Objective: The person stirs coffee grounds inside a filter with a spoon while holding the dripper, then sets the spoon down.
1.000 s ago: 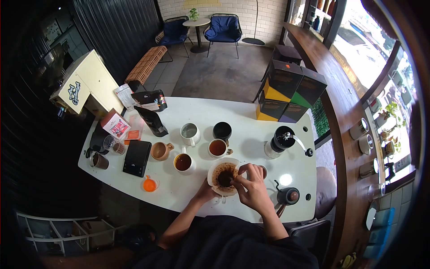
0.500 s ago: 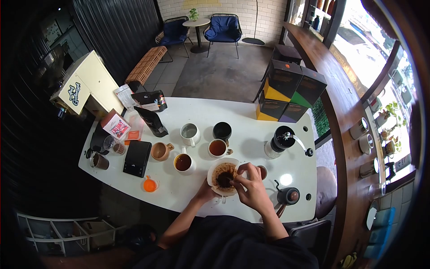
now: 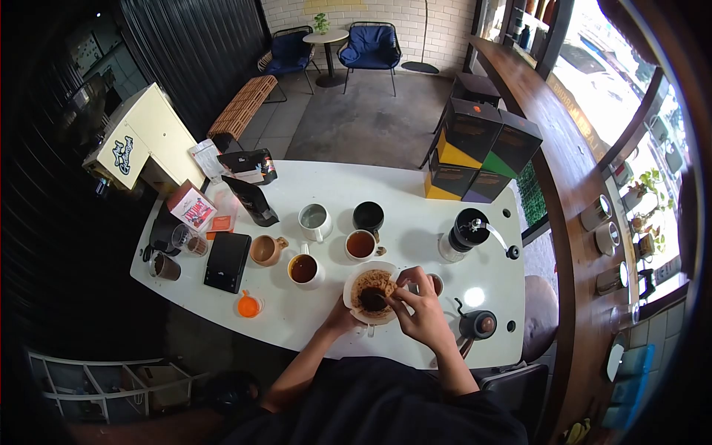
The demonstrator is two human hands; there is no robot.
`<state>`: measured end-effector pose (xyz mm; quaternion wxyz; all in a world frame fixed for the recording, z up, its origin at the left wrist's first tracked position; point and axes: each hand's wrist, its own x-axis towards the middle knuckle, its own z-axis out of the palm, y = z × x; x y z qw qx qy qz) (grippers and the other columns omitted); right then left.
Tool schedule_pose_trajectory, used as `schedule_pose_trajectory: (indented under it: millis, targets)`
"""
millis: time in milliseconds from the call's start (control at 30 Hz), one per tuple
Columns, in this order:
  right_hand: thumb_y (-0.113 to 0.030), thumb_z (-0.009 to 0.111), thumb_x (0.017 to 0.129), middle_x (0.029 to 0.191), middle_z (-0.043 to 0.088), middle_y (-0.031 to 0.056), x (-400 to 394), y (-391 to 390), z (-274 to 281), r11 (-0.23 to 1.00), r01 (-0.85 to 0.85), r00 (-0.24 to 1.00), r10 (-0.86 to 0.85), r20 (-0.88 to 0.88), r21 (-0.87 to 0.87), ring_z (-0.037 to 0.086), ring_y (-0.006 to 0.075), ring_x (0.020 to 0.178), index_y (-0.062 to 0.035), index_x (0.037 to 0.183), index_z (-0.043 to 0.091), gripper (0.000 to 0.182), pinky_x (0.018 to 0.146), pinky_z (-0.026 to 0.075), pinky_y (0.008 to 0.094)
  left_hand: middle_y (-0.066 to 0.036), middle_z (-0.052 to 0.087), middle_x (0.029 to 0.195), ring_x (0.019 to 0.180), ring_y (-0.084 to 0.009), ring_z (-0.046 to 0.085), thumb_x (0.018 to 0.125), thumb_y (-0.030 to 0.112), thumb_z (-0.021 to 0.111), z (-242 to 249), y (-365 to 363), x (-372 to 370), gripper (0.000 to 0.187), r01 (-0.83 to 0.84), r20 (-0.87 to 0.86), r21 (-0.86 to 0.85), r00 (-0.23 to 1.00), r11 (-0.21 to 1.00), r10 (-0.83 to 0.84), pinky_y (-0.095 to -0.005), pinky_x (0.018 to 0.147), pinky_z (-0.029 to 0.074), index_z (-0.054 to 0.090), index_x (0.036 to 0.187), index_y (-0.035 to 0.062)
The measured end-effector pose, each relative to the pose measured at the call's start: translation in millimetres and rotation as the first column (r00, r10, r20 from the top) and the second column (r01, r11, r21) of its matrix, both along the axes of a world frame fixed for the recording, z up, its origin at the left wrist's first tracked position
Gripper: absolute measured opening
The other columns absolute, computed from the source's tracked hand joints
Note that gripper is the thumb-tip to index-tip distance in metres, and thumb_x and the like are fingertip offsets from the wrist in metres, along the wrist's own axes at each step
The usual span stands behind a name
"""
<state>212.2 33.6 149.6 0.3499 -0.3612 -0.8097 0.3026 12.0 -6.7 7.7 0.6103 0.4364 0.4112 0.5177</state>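
In front of my body stands a white coffee dripper, lined with a paper coffee filter stained brown. Dark wet coffee grounds lie at its bottom. My left hand is closed around the dripper's left side, its fingertips partly hidden. Over the right rim, my right hand pinches the filter's edge between thumb and fingers; a grounds-covered flap leans inward there. A small brown cup is partly hidden behind this hand. Beyond the dripper are a mug of reddish-brown drink and a white mug.
A gooseneck kettle and a hand grinder stand to the right, with stacked black boxes behind. Leftward are a black scale, a wooden cup, an orange cup and coffee bags.
My right hand has shifted slightly, and the pinched filter edge now folds further inward, showing more of its brown grounds-covered side. My left hand stays on the dripper.
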Motion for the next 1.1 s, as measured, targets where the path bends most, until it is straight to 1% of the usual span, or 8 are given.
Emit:
schedule_pose_trajectory:
  millis: [433, 533, 633, 733, 833, 933, 1033, 1100]
  targets:
    - [-0.011, 0.079, 0.083, 0.111, 0.056, 0.0127, 0.1, 3.2, 0.8, 0.993, -0.024, 0.996, 0.013, 0.094, 0.117, 0.055, 0.0344, 0.108, -0.0062, 0.095, 0.075, 0.014, 0.092, 0.046, 0.0455, -0.006, 0.065, 0.136, 0.123, -0.0186, 0.064, 0.072, 0.0, 0.089, -16.6, 4.1, -3.2, 0.08, 0.018, -0.16, 0.126, 0.987, 0.992, 0.003, -0.0376, 0.107, 0.053, 0.053, 0.143, 0.0072]
    - [-0.011, 0.079, 0.083, 0.11, 0.055, 0.0124, 0.0, 2.8, -3.7, 0.999, 0.032, 0.999, -0.033, 0.006, 0.042, 0.055, 0.0342, 0.107, -0.0063, 0.094, 0.075, 0.013, 0.092, 0.046, 0.0454, -0.006, 0.065, 0.136, 0.123, -0.0186, 0.064, 0.072, 0.0, 0.088, -20.6, 4.9, -1.7, 0.08, 0.038, 0.047, -0.003, 0.998, 0.999, -0.038, -0.0374, 0.107, 0.053, 0.052, 0.143, 0.0067]
    - [-0.011, 0.079, 0.083, 0.109, 0.055, 0.0123, -0.8, 1.9, -1.0, 0.987, 0.081, 0.993, -0.091, 0.07, 0.136, 0.054, 0.034, 0.106, -0.0059, 0.093, 0.075, 0.012, 0.092, 0.046, 0.0453, -0.007, 0.065, 0.136, 0.123, -0.0186, 0.064, 0.073, 0.0, 0.088, -18.3, 4.2, -2.5, 0.079, 0.009, -0.061, 0.074, 0.998, 0.997, -0.005, -0.0373, 0.107, 0.053, 0.052, 0.143, 0.0064]
    - [-0.012, 0.079, 0.084, 0.109, 0.055, 0.0125, 1.1, 1.9, -0.1, 1.0, 0.003, 1.0, -0.003, 0.011, 0.003, 0.054, 0.0335, 0.106, -0.0053, 0.092, 0.075, 0.011, 0.092, 0.046, 0.0443, -0.007, 0.065, 0.136, 0.124, -0.0188, 0.063, 0.073, -0.001, 0.088, -24.9, 2.4, -4.6, 0.079, 0.012, -0.028, 0.005, 1.0, 1.0, -0.012, -0.0373, 0.108, 0.053, 0.052, 0.143, 0.0064]
    - [-0.012, 0.079, 0.084, 0.109, 0.055, 0.0119, 0.0, 2.8, -1.1, 0.991, 0.088, 0.994, -0.093, 0.049, 0.105, 0.055, 0.0328, 0.105, -0.005, 0.093, 0.075, 0.012, 0.092, 0.045, 0.0431, -0.007, 0.065, 0.136, 0.124, -0.0187, 0.063, 0.073, -0.001, 0.087, -30.8, 5.7, -6.4, 0.078, 0.019, -0.198, 0.109, 0.98, 0.994, 0.003, -0.0374, 0.108, 0.053, 0.052, 0.143, 0.0063]
    - [-0.012, 0.079, 0.084, 0.109, 0.055, 0.0118, 1.2, 2.8, 1.0, 0.998, 0.029, 0.998, -0.032, 0.056, 0.059, 0.055, 0.0323, 0.104, -0.0048, 0.093, 0.075, 0.012, 0.091, 0.045, 0.0423, -0.008, 0.056, 0.146, 0.131, -0.0198, 0.058, 0.087, 0.009, 0.083, -33.0, 2.9, -7.3, 0.075, 0.079, -0.05, 0.061, 0.996, 0.995, -0.076, -0.0379, 0.11, 0.052, 0.044, 0.15, 0.008]
    - [-0.012, 0.079, 0.084, 0.109, 0.055, 0.0116, 0.9, 2.1, -1.1, 0.995, 0.069, 0.998, -0.07, 0.009, 0.075, 0.055, 0.0321, 0.104, -0.005, 0.093, 0.076, 0.012, 0.09, 0.046, 0.0427, -0.008, 0.056, 0.147, 0.131, -0.0202, 0.058, 0.087, 0.009, 0.082, -27.4, 3.0, -8.1, 0.074, 0.106, -0.239, 0.15, 0.969, 0.983, -0.068, -0.0388, 0.111, 0.051, 0.044, 0.15, 0.0079]
    - [-0.012, 0.079, 0.084, 0.108, 0.055, 0.012, 1.5, 1.7, 0.9, 0.991, 0.056, 0.995, -0.066, 0.077, 0.124, 0.055, 0.0319, 0.103, -0.0052, 0.094, 0.076, 0.013, 0.089, 0.046, 0.0429, -0.006, 0.062, 0.139, 0.126, -0.0198, 0.062, 0.07, 0.001, 0.09, -22.0, 4.6, -4.0, 0.086, 0.019, 0.081, -0.078, 0.997, 0.997, -0.013, -0.0384, 0.11, 0.052, 0.05, 0.146, 0.0077]
